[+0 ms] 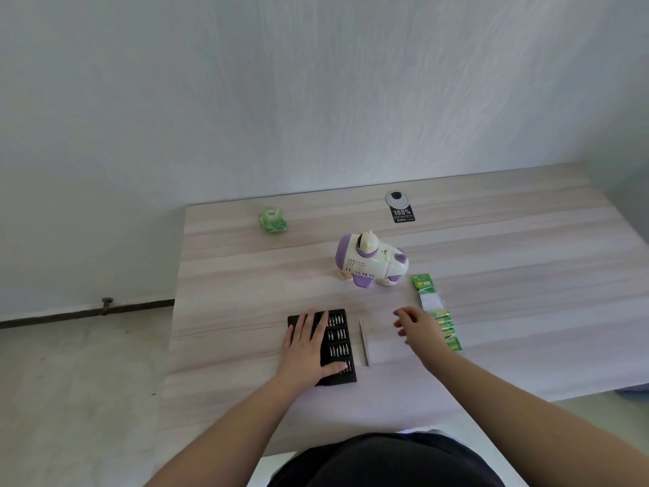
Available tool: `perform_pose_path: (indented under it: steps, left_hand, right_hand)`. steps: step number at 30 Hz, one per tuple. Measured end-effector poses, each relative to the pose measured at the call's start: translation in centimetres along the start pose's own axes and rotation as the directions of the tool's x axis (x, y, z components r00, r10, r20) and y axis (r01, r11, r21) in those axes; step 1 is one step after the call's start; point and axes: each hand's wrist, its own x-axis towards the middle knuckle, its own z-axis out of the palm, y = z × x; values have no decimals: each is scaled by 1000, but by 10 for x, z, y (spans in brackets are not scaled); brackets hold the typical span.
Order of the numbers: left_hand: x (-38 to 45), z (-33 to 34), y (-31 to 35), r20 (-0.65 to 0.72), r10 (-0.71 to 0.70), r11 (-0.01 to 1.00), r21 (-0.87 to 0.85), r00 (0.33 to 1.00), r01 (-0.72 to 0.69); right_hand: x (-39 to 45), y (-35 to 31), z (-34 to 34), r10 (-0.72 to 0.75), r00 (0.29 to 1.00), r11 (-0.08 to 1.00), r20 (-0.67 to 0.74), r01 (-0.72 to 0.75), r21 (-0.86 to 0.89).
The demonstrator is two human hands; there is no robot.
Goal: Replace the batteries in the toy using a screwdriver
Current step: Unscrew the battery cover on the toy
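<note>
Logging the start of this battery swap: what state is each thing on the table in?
Toy: upright, untouched.
Bit case: open, bits showing.
Left hand: flat on the case.
Right hand: empty, fingers loosely curled.
Battery pack: lying flat.
Tweezers: lying flat.

I'm at a plain room at home, or a spare office, I cannot tell which: a pale wood-grain laminate table (491,240) pushed against a bare, textured white wall (281,82), with a grey concrete floor (70,381) and a dark pipe (87,312) (rusty-looking) running along the wall's foot.
</note>
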Motion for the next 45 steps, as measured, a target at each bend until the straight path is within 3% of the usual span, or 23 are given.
perform_pose_path:
  steps: [6, 14, 20, 25, 45]
  left_hand:
    - [19, -30, 14, -213, 40, 984, -162, 976, -75]
    - [71, -106, 58, -534, 151, 890, -293, 832, -350]
    - [106, -133, 74, -416, 198, 917, -242, 888, -318]
    - [118, -133, 74, -301, 126, 896, -374, 945, -238]
    - [113, -136, 85, -275, 11, 906, -404, 961, -126]
  right_hand:
    - [-1, -43, -25, -87, 967, 993, -240, 104, 59]
    - [15, -99, -31, -308, 934, 950, -181, 291, -115]
    - [27, -112, -29, -329, 944, 925, -18, 318, -209]
    - [40, -112, -32, -346, 938, 897, 29, 340, -282]
    - [84, -142, -55, -307, 882, 767, 357, 451, -456]
